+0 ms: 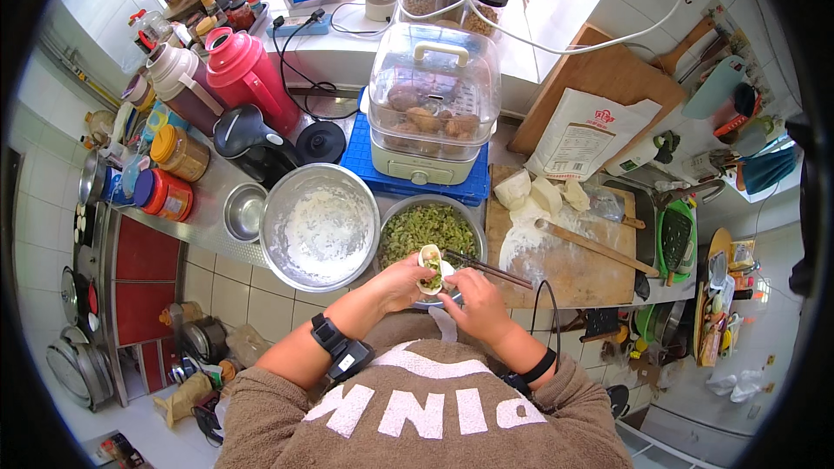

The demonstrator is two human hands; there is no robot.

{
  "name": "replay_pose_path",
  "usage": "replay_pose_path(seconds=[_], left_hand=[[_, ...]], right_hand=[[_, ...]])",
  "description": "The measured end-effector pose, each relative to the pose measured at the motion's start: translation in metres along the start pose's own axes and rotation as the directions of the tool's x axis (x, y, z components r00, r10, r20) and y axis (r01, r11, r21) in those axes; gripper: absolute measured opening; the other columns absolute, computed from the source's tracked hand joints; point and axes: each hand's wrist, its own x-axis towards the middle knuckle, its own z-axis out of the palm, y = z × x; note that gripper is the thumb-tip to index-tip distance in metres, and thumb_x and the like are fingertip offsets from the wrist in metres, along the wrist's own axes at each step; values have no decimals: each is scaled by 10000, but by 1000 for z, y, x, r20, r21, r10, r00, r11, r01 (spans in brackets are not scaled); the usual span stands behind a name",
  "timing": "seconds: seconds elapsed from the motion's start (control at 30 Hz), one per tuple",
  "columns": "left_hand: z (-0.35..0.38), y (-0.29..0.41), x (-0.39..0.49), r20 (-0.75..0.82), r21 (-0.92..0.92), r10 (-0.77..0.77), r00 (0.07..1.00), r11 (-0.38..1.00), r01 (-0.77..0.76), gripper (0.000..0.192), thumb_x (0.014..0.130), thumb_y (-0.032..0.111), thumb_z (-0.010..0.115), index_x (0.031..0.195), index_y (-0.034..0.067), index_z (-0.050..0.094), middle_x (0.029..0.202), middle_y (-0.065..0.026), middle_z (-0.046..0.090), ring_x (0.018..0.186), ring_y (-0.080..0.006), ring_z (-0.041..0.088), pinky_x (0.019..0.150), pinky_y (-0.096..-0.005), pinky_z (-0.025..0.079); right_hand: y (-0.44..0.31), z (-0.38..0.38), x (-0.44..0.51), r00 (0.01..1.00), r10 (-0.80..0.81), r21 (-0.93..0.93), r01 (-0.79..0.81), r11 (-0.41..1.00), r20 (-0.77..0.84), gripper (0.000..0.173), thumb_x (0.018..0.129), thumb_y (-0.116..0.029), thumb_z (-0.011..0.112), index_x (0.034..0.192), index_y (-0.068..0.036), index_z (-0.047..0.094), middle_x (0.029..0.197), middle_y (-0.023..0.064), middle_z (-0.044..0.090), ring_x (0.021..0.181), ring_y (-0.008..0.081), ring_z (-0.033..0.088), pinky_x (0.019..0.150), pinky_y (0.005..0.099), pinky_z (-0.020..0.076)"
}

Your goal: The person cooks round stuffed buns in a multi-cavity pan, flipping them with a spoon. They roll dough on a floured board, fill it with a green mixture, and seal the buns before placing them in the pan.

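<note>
Between both hands is a dough wrapper (429, 253) with chopped green filling on it, its edge partly folded. My left hand (401, 281) holds it from the left side, and the fingers of my right hand (474, 299) pinch its right edge. Just beyond them stands a metal bowl of chopped green filling (430, 225), with chopsticks (488, 269) leaning over its right rim. A large metal bowl dusted with flour (319, 228) is to the left. On the right, a wooden board (567, 273) carries a rolling pin (596, 247), loose flour and lumps of dough (546, 195).
An electric steamer (430, 159) sits on a blue crate behind the filling bowl. Further left are a small metal bowl (245, 212), a black kettle (251, 143), a pink thermos (251, 78) and jars. A flour bag (583, 133) and the sink (645, 208) are at the right.
</note>
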Motion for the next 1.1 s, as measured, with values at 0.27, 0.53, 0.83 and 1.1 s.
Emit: replay_pose_path(seconds=[0.27, 0.53, 0.83, 1.1], left_hand=[[-9, -4, 8, 35, -72, -51, 998, 996, 53, 274, 1025, 59, 416, 1294, 31, 459, 1270, -155, 553, 1175, -292, 595, 1015, -450, 516], [1, 5, -4, 35, 17, -138, 990, 990, 137, 298, 1027, 99, 436, 1323, 60, 441, 1290, -128, 555, 1153, -275, 617, 1013, -466, 538], [18, -12, -9, -20, 195, 168, 986, 967, -161, 359, 965, 98, 543, 1321, 92, 493, 1242, -71, 590, 1100, -194, 629, 926, -403, 572], [18, -12, -12, 1, 134, 164, 986, 977, -163, 347, 955, 157, 601, 1280, 80, 508, 1193, -66, 597, 1069, -180, 623, 886, -390, 563]], right_hand=[[9, 14, -3, 988, -133, -146, 143, 979, 79, 226, 821, -114, 706, 984, -9, 590, 968, 146, 593, 905, 339, 611, 782, 423, 516], [20, 13, 1, 983, -182, -145, 183, 972, 18, 172, 795, -40, 684, 928, -22, 577, 874, 133, 599, 801, 330, 620, 708, 401, 527], [8, 15, -4, 882, 469, 701, -360, 615, 42, 263, 932, 10, 611, 1176, 33, 515, 872, 53, 625, 703, 96, 595, 622, 259, 511], [17, 17, -4, 796, 547, 813, -485, 323, 259, 315, 968, -40, 617, 1255, 27, 508, 912, 51, 649, 762, 73, 629, 637, 210, 540]])
